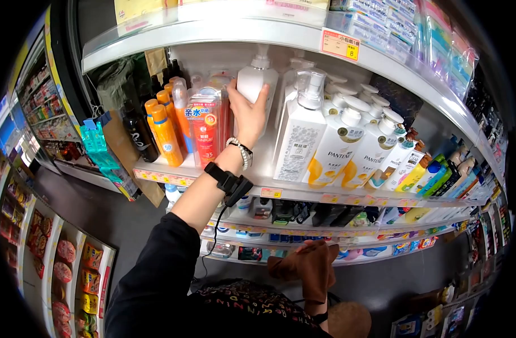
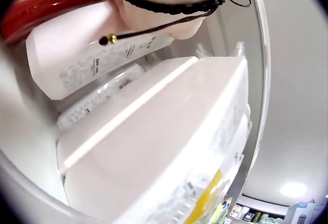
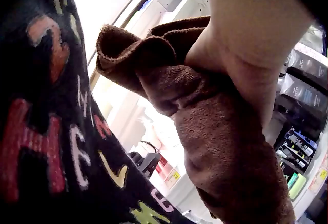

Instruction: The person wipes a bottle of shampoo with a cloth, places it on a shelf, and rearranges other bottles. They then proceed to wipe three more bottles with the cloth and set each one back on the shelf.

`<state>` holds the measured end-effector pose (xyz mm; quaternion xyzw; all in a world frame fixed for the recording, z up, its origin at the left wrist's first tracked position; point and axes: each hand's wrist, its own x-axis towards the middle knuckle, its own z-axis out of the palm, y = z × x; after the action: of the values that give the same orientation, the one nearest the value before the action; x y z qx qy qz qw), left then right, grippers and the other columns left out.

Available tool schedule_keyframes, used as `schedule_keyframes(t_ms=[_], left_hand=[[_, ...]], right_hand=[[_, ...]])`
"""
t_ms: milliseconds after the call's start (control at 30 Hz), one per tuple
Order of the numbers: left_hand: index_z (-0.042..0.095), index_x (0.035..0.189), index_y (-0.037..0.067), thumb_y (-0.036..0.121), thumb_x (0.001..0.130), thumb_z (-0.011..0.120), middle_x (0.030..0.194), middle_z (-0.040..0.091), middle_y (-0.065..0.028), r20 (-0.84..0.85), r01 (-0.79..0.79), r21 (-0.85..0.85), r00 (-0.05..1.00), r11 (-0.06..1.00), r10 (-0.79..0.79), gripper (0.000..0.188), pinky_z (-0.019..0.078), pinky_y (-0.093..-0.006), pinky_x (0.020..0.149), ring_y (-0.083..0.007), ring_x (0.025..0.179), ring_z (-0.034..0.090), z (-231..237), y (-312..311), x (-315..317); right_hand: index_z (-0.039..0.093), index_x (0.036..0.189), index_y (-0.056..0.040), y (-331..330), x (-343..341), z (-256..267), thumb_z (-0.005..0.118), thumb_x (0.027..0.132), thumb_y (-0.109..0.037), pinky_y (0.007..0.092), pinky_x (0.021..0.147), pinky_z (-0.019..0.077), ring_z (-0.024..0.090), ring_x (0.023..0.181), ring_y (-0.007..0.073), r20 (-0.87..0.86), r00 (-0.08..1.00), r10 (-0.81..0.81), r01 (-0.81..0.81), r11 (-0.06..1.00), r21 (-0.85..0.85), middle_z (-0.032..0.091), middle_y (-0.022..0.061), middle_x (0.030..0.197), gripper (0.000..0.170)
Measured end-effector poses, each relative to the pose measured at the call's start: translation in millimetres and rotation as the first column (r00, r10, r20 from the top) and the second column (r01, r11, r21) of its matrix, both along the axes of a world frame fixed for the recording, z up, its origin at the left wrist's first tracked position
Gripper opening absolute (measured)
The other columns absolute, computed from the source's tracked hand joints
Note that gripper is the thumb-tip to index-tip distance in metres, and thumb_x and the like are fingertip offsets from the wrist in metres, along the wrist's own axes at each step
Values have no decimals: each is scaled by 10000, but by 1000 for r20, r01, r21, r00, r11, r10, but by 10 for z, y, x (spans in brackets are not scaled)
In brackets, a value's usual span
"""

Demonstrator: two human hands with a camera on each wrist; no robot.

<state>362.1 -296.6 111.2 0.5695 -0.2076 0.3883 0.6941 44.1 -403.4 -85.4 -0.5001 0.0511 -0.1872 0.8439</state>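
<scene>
Both hands grip: the outstretched left hand (image 1: pixel 248 114) a white bottle (image 1: pixel 253 80), the low-held right hand (image 3: pixel 241 67) a brown cloth (image 3: pixel 225 142).

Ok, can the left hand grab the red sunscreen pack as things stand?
Probably not straight away: the left hand is taken up with a white pump bottle it grips. Otherwise the way looks fairly free, as the red sunscreen pack stands close beside that hand, its front largely uncovered.

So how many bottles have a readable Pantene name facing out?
2. The first Pantene bottle stands just right of the patterned white pump bottle; the second Pantene bottle is next to the right. Others behind may be hidden.
</scene>
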Motion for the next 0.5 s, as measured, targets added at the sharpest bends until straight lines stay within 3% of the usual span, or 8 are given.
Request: schedule_keyframes(t_ms=[100, 167, 267, 400, 500], left_hand=[[349, 1223, -71, 239, 784, 710, 1143, 475, -234, -29, -36, 7, 999, 999, 36, 648, 383, -374, 919, -294, 1054, 489, 11, 95, -231], [354, 1229, -64, 230, 783, 713, 1151, 473, -223, -16, -57, 8, 998, 998, 57, 644, 374, -361, 933, -283, 1069, 480, -33, 137, -327], [349, 1244, -63, 201, 794, 707, 1170, 469, -199, 0, 9, -55, 1000, 998, -9, 632, 366, -351, 951, -252, 1089, 467, -67, 220, -550], [314, 1278, -47, 109, 803, 684, 1223, 430, -162, 38, 192, -79, 981, 978, -190, 622, 325, -343, 1001, -224, 1143, 430, -151, 356, -851], [271, 1307, -44, 83, 814, 656, 1270, 395, -167, 104, 271, -106, 960, 957, -261, 639, 275, -349, 1040, -231, 1199, 390, -203, 491, -1128]], right_hand=[[440, 1141, 32, -54, 43, -130, 532, 866, -59, 288, 829, 447, 557, 896, 195, 1, 1000, -4, 4, 997, -81, 569, 139, 971, 304], [429, 1183, 27, -108, 73, -219, 524, 899, -164, 296, 840, 439, 544, 923, 210, 180, 954, 240, -261, 960, 103, 553, 152, 1008, 356], [421, 1213, 20, -107, 102, -229, 493, 924, -251, 303, 861, 429, 531, 953, 228, 216, 929, 299, -309, 951, 13, 544, 161, 1029, 404], [423, 1209, 13, -91, 69, -181, 473, 935, -251, 303, 871, 426, 534, 953, 226, 238, 934, 266, -290, 954, 73, 548, 161, 1016, 384], [433, 1173, 22, -23, 28, 141, 420, 957, -263, 329, 885, 447, 539, 984, 252, 112, 974, 197, -200, 980, 18, 533, 168, 1057, 358]])
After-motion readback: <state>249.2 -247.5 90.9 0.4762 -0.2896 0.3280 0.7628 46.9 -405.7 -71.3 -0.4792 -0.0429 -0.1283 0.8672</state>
